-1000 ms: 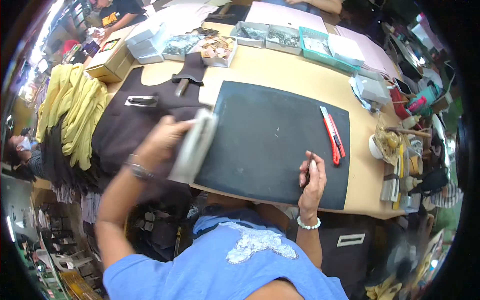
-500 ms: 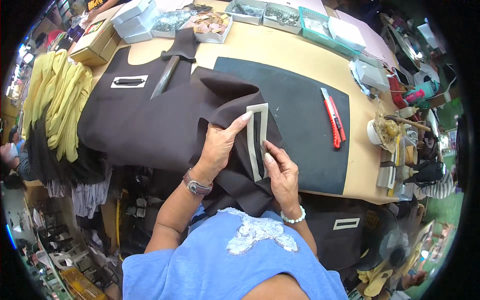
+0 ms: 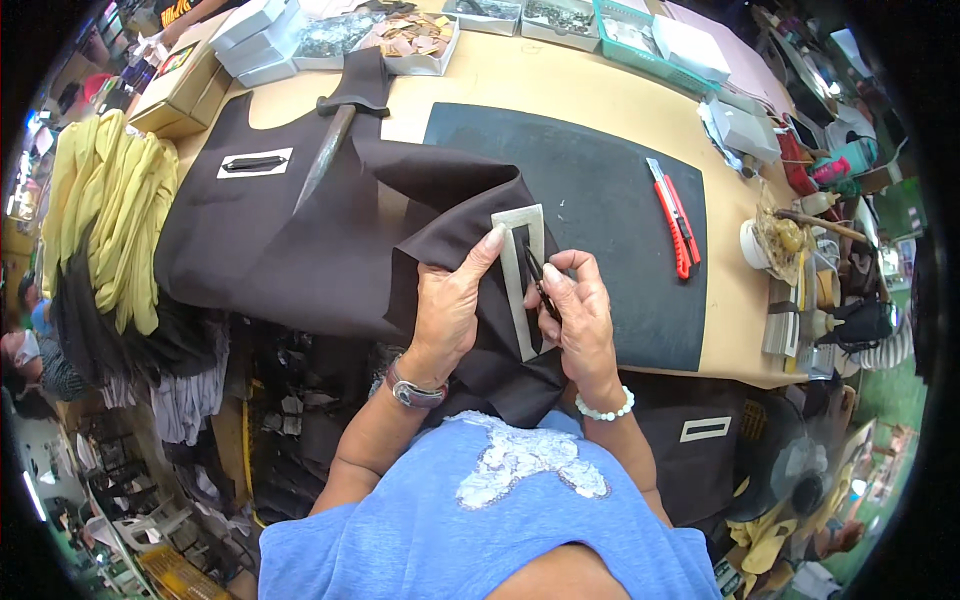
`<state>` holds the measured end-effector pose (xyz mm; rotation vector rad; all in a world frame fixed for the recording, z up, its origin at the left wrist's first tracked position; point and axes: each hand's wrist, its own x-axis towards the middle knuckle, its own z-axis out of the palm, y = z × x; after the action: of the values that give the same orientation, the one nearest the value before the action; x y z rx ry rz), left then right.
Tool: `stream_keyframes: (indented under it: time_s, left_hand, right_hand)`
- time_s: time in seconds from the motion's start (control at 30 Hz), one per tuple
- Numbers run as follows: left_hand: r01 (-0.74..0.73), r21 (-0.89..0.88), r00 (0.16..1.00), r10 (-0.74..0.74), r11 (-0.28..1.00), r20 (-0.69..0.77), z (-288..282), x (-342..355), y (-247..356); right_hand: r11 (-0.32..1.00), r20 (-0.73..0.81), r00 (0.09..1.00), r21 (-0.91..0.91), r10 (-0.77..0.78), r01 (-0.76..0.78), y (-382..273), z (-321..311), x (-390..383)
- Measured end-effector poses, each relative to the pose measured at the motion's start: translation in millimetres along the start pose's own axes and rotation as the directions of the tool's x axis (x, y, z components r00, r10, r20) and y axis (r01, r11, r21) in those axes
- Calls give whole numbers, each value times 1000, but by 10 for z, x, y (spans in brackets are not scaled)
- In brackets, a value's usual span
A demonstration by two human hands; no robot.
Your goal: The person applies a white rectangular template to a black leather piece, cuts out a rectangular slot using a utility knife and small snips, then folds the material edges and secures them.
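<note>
Dark brown fabric (image 3: 300, 262) lies across the table and drapes over its front edge toward my lap. My left hand (image 3: 449, 305) is closed on a raised fold of it, its thumb pressing the corner of a pale rectangular frame (image 3: 533, 349) that surrounds a long slot. At the slot's right side, my right hand (image 3: 580, 315) pinches a narrow dark strip (image 3: 532, 262) that stands out of the opening; whether it is a flap of the fabric or a separate piece I cannot tell. Farther left on the fabric is a second pale frame (image 3: 226, 172) with a black piece in its slot.
A hammer (image 3: 328, 150) rests on the fabric. On the dark cutting mat (image 3: 600, 200) lies a red utility knife (image 3: 676, 222) with its blade out. Boxes of small parts (image 3: 415, 62) and a teal basket (image 3: 640, 62) line the back. Yellow cloth (image 3: 105, 215) hangs at left.
My right hand has moved up along the frame and now pulls the dark strip out of the slot. The left thumb stays near the frame's upper corner.
</note>
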<state>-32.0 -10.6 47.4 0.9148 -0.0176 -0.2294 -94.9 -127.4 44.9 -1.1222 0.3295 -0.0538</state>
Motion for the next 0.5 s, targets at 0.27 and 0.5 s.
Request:
stream_keyframes:
  time_s: [0.27,0.5]
  left_hand:
    - [-23,30,999,22,999,37,-37,-74,16]
    - [-37,61,998,34,997,45,-55,-96,55]
  right_hand:
    - [999,57,998,45,20,-23,-103,60,72]
    - [998,72,997,47,33,-37,-108,64,75]
